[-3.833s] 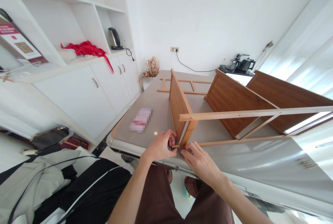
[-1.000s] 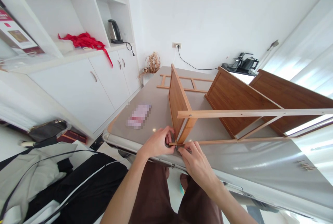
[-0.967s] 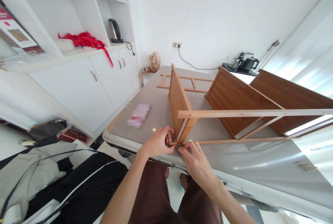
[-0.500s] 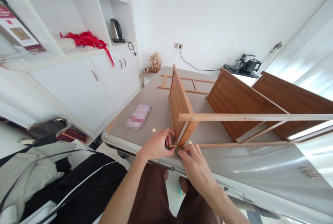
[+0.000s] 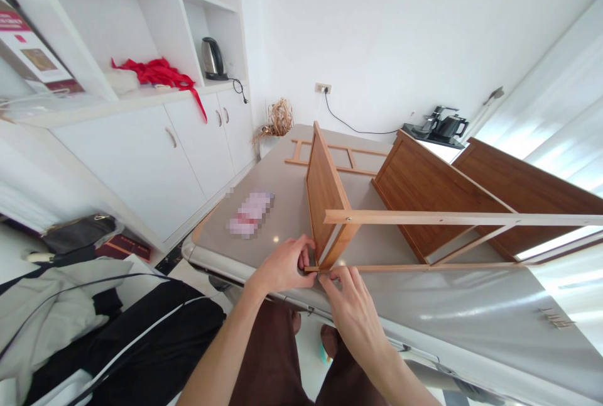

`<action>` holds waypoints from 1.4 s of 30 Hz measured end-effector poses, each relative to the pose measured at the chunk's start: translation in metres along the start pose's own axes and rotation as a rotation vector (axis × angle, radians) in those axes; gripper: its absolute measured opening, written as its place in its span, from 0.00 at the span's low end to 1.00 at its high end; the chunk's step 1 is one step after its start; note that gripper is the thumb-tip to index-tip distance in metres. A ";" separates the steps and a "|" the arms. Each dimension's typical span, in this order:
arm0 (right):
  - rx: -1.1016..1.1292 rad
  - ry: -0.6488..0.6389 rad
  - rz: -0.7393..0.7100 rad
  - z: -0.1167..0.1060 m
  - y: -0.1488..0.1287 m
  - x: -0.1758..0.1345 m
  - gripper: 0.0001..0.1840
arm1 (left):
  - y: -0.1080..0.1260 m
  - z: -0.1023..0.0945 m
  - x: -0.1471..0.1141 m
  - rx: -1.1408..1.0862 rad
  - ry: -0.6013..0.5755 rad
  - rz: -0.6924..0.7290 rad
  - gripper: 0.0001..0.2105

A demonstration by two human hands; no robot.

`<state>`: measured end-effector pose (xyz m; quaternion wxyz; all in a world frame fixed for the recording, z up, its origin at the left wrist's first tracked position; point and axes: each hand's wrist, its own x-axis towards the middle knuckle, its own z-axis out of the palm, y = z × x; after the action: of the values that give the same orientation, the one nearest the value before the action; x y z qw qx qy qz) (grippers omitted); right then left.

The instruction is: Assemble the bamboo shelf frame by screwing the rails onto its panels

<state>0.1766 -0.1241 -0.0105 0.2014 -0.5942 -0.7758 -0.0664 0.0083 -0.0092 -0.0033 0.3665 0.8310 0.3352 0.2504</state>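
Note:
A partly assembled wooden shelf rack lies on its side on the table, with its shelf boards standing on edge. My left hand [image 5: 286, 265] is closed round the near left corner, its fingers and thumb on the end of the bottom rail [image 5: 377, 267] beside the leftmost shelf board [image 5: 328, 189]. My right hand [image 5: 352, 296] pinches at the outer face of that same rail, its fingertips close to the left thumb. Whatever small thing sits between the right fingertips is too small to make out. Above the hands runs the upper rail [image 5: 400, 217], with screw heads or holes along it.
A ladder-like wooden frame [image 5: 351, 158] lies flat at the table's far side. A pixelated pink item [image 5: 252, 214] is left of the rack. Several small screws [image 5: 557, 318] lie at the right. Beyond are a kettle [image 5: 453, 126] and white cabinets [image 5: 136, 167].
The view has tipped up a little, showing more of the wall picture. My right fingertips have shifted slightly left along the rail; the left hand keeps its place on the corner.

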 end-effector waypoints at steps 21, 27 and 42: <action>0.452 0.115 0.033 -0.001 0.021 -0.027 0.09 | -0.004 0.003 0.001 0.027 -0.016 0.018 0.19; 0.449 0.207 0.331 -0.041 0.057 -0.077 0.09 | -0.008 0.012 0.005 0.145 0.022 -0.010 0.16; 0.529 0.408 0.758 -0.165 0.218 -0.159 0.20 | 0.001 0.017 0.003 0.480 0.024 -0.026 0.10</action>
<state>0.4561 -0.2605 0.0479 0.5026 -0.7378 -0.4405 0.0952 0.0224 -0.0150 -0.0121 0.1578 0.8869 0.4001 0.1689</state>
